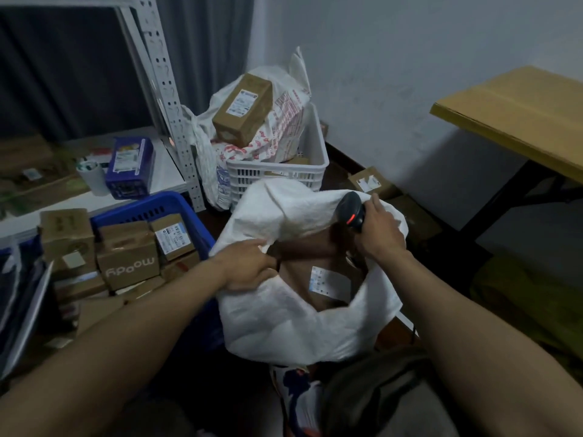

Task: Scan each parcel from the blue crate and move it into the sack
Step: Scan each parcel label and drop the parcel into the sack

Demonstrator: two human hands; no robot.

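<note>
At the middle of your view stands the white sack (284,316), its mouth open toward you. Your left hand (249,266) grips the sack's left rim, fingers curled over the fabric and pinching it back. Your right hand (381,234) is at the sack's far right rim, fingers wrapped round the handle of the black scanner (353,209), whose red light glows and whose head rises just above the rim. Inside the sack lies a brown parcel (299,279) with a white label (325,279) facing up, below the scanner and between your two hands. Just left of the sack sits the blue crate (151,206), touching its side and packed with cardboard parcels, among them a printed box (127,263) set upside down. Behind the sack is a white crate (284,175) holding a printed plastic bag (284,127) with a brown box (243,110) resting tilted on top. Well to the right of the sack stands a table (520,105) with a yellowish top.
</note>
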